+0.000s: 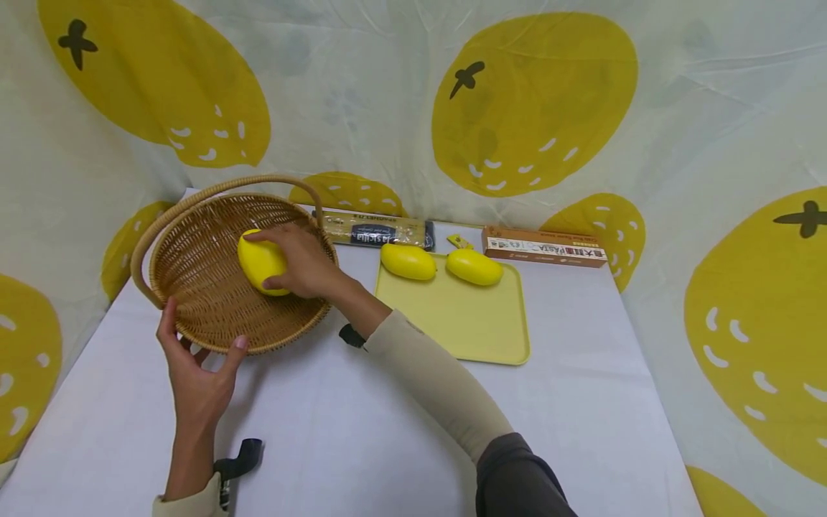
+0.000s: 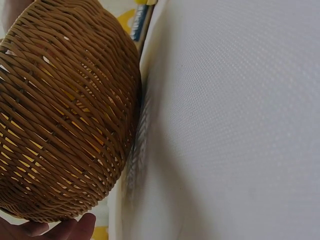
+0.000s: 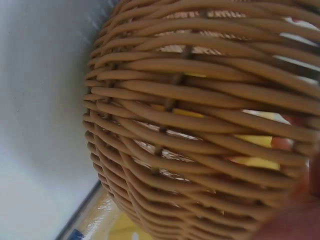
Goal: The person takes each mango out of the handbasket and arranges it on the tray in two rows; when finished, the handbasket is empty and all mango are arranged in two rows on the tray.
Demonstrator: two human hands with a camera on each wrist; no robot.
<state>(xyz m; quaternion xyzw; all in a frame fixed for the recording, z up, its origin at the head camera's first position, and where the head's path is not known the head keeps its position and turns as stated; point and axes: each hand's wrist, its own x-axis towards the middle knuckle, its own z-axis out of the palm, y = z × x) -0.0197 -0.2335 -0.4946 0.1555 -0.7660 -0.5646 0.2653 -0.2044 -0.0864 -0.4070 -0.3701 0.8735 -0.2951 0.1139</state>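
Nearest the camera, two arms in beige sleeves reach over a white cloth-covered counter toward a round brown wicker basket with a hooped handle, tilted so its mouth faces the viewer. At the basket's near left side, the left hand grips it, thumb by the front rim, other fingers partly hidden behind the weave. Inside the basket, the right hand holds a smooth yellow oval fruit between thumb and fingers.

Right of the basket lies a pale yellow rectangular tray, with two matching yellow fruits side by side along its far edge. Just beyond the basket's right rim is a clear-wrapped spaghetti pack with a dark label; farther right of the basket come a small yellow packet, then a brown-and-white pasta box. Behind stands a pale curtain printed with large yellow fruit.

By appearance, the work is partway: one fruit is within the basket but not released, two remain outside. Whether it is going in or coming out cannot be told. Counted: three fruits; one each of basket, tray, pack, packet and box.
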